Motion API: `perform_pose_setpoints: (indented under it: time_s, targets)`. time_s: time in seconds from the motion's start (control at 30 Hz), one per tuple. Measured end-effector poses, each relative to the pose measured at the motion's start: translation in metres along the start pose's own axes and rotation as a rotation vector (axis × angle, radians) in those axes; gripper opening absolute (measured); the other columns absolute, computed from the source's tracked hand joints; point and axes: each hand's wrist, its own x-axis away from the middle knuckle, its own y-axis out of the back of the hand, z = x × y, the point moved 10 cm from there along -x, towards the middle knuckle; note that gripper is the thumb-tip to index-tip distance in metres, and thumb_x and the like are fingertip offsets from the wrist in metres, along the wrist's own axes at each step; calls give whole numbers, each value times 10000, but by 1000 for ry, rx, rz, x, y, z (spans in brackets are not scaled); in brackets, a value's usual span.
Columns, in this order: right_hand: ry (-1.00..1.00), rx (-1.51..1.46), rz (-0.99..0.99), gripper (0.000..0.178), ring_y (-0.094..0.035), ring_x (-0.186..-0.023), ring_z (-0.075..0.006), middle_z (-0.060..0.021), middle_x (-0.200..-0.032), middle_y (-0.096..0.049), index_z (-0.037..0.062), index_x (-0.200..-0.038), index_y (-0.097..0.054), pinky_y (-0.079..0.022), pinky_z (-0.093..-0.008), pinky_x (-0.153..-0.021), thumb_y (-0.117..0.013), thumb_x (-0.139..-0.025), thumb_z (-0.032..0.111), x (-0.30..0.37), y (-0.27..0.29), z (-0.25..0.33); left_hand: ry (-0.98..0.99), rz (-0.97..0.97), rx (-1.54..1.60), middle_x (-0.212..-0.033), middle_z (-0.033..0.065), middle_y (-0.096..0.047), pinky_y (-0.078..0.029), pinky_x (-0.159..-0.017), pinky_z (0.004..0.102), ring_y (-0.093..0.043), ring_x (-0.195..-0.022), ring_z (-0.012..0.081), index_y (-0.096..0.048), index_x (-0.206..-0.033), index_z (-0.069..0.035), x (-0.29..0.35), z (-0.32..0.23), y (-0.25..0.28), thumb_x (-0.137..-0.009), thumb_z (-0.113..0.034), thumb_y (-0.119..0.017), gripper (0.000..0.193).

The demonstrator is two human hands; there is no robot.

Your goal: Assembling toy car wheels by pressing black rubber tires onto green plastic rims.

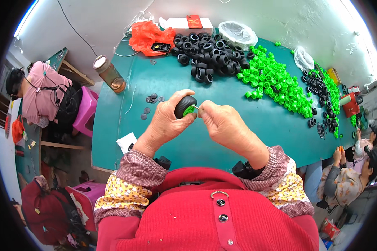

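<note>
One black tyre (183,104) with a green hub (189,110), centre of the frame, is gripped between thumb and fingers of the left hand (166,118) above the green surface (197,148). Right hand (223,122), same area, pinches a thin metal tool (195,107), its end at the tyre's hub side. Also present: loose black tyres (215,55), upper centre; bright green hubs (276,79), upper right; small dark discs (154,96), left of centre.

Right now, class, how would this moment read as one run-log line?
left hand: holding black tyre with green hub | right hand: gripping thin metallic tool, tip toward hub
</note>
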Motion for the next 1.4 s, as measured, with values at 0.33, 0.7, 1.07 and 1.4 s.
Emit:
perform_pose_setpoints:
  time_s: [0.33, 0.7, 1.07, 1.4]
  targets:
    - [77, 129, -75, 76, -553, -580, -369, -164, -638, -557, 40, -806, -464, -442, -446, -507, -477, -828, 112, 2, 4, 18, -78, 105, -119, -708, 110, -556, -458, -578, 297, -586, -625, 202, -516, -918, -39, -14, -6, -2, -710, -74, -637, 243]
    - [-32, -163, -59, 124, -546, -606, -397, -190, -647, -558, 29, -808, -459, -422, -464, -520, -464, -859, 142, -2, 15, 2, -17, -44, 47, -737, 84, -555, -447, -590, 247, -532, -656, 99, -535, -927, -11, -10, -4, 1, -698, -39, -606, 242]
    - [-39, -54, -89, 120, -545, -623, -399, -194, -649, -555, 35, -814, -467, -417, -472, -529, -454, -862, 144, 3, 10, -12, 70, 246, -73, -768, 107, -558, -455, -640, 274, -550, -673, 153, -497, -1017, -31, -19, 7, -27, -714, -63, -629, 332]
    - [-39, -45, -88, 119, -545, -638, -400, -186, -659, -560, 31, -813, -453, -427, -468, -544, -456, -856, 142, 6, 16, -6, -61, 127, -43, -778, 114, -543, -450, -637, 278, -554, -666, 186, -492, -968, -38, -20, -3, -22, -690, -54, -642, 316]
